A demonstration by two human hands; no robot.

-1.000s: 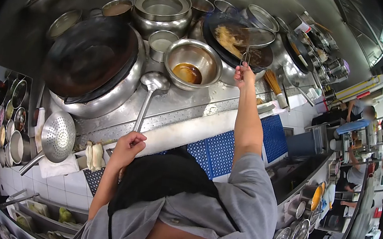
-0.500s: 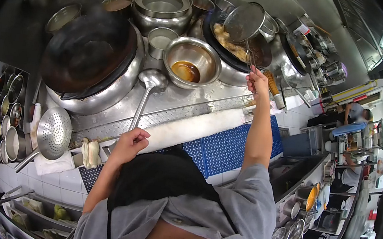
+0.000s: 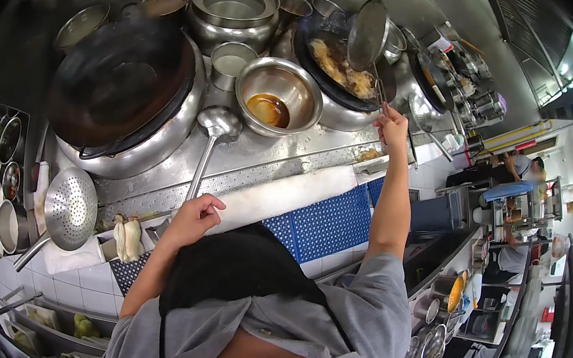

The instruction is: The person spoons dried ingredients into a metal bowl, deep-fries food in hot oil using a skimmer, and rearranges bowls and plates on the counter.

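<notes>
My right hand (image 3: 392, 129) grips the handle of a round mesh strainer (image 3: 368, 35). The strainer stands steeply tilted above a dark wok (image 3: 386, 84). Golden fried pieces (image 3: 336, 63) lie in the wok's bubbling oil. My left hand (image 3: 195, 224), fingers loosely curled, rests low at the stove's front edge. Beside its knuckles is the handle end of a steel ladle (image 3: 219, 122); I see no grip on it. The ladle's bowl lies on the stove next to a steel bowl (image 3: 301, 110) with brown liquid (image 3: 268, 110).
A large dark wok (image 3: 120, 86) stands at left, with a perforated skimmer (image 3: 71, 207) near its front. A lidded pot (image 3: 235, 7) and a small steel cup (image 3: 232, 65) are behind the bowl. A rolled white towel (image 3: 278, 193) lines the front edge. Other people (image 3: 517, 170) are far right.
The mesh strainer has turned from a broad face to a steeper, narrower angle, and more fried pieces show. My view has shifted slightly. My left hand keeps its loosely curled pose.
</notes>
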